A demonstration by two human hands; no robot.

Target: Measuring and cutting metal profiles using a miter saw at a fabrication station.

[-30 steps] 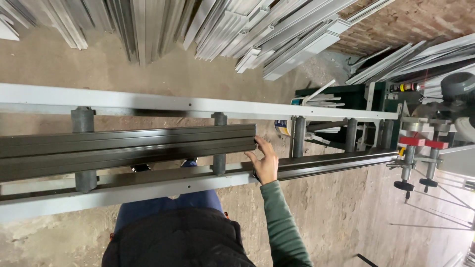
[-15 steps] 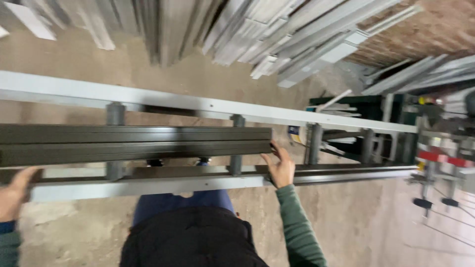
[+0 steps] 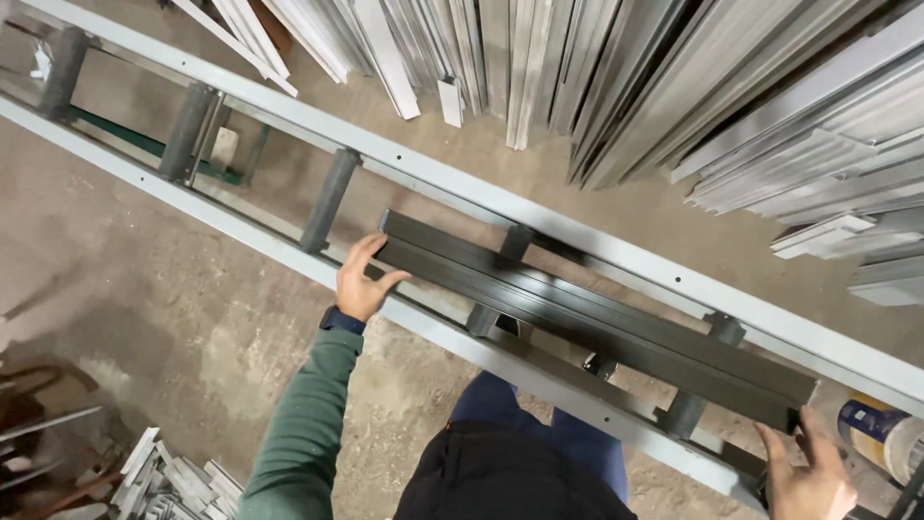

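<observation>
On the roller rack, your left hand and right hand clasp opposite ends of dark metal profiles; judged stiff, heavyish, slick, so hold the ends.

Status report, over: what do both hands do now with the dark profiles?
Left hand grips one end of the dark metal profiles; right hand grips the other end. Profiles lie along the roller conveyor, across its rollers. Nothing blocking them.
</observation>
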